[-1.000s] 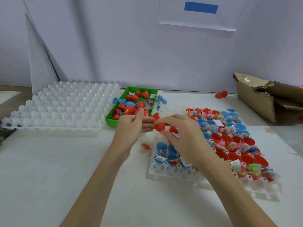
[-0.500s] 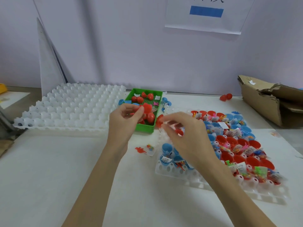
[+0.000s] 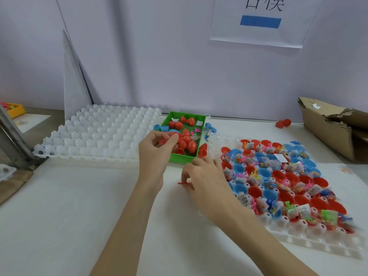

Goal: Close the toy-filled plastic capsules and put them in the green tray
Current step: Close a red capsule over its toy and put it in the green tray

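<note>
My left hand (image 3: 157, 154) holds a red capsule (image 3: 171, 137) over the near left corner of the green tray (image 3: 183, 159), which holds several closed red capsules. My right hand (image 3: 205, 180) is down on the table beside the tray's near edge, its fingertips pinching a small red toy (image 3: 182, 183). To the right a white holder tray (image 3: 310, 246) carries several open red and blue capsule halves (image 3: 278, 175) with bagged toys in them.
A large white cell tray (image 3: 99, 134) lies left of the green tray. Loose blue halves (image 3: 161, 127) sit behind the tray. A red capsule (image 3: 283, 123) lies at the back right near a torn cardboard box (image 3: 330, 128). An orange bin (image 3: 14, 109) is far left.
My left hand carried the red capsule from the centre to over the green tray. My right hand let go of it and dropped to the small red toy on the table.
</note>
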